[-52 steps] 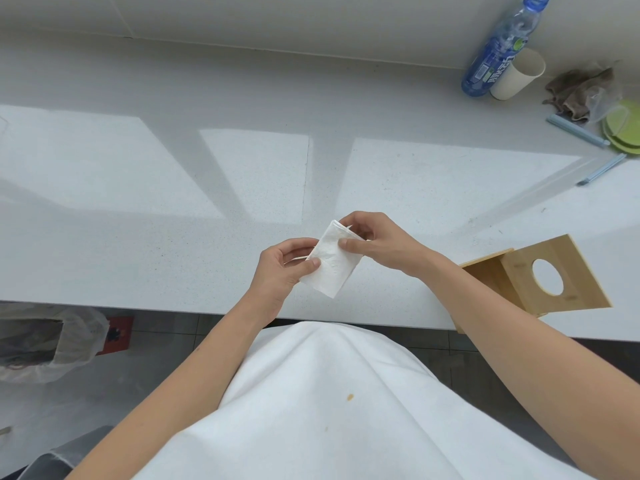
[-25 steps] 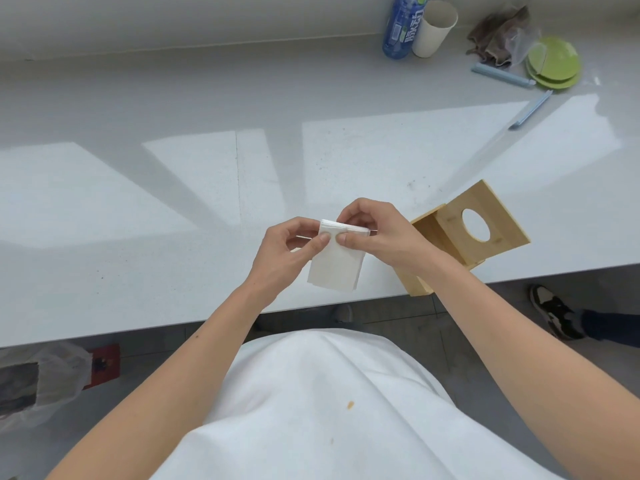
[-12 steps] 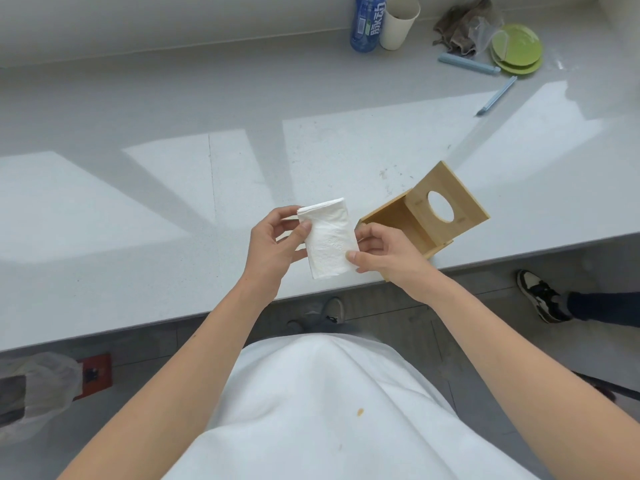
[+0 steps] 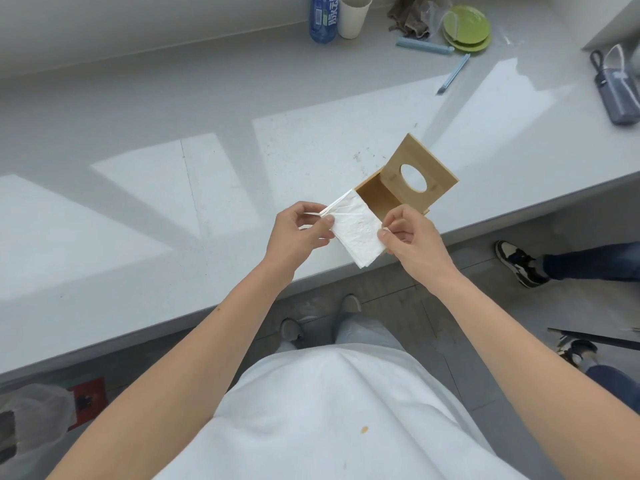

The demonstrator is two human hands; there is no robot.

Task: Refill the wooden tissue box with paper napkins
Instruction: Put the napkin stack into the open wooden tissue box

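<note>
- Grey counter point(image 4: 207, 109) runs across the view, with a blue bottle point(image 4: 322, 19), a paper cup point(image 4: 354, 13), green plates point(image 4: 467, 27) and two pale blue sticks far back, well apart from the work.
- Near the front edge of the counter sits the wooden box point(image 4: 388, 194), its lid point(image 4: 420, 174) with the oval hole swung up so the inside is open toward the person.
- Over the last two seconds the view has swung so the box, once off at the right edge, now sits just behind the hands; the napkins have come along toward its mouth.
- A small stack of folded napkins point(image 4: 356, 230) hangs between both hands, tilted, with its upper corner just at the open side of the box; I cannot tell whether it touches the wood.
- The left hand point(image 4: 298, 233) is closed in a pinch, thumb over the fanned upper-left edge of the stack.
- The right hand point(image 4: 410, 237) is loosely curled, thumb and forefinger nipping the right edge; half a second ago it held the stack lower down.
- The layers at the left corner are splayed more than a second ago, when the stack looked squared up.
- My reading: the squaring is done and loading is about to start; no napkins show inside the box yet.
- The loose leaves could catch on the box wall, so the stack likely needs pressing flat as it goes in.
</note>
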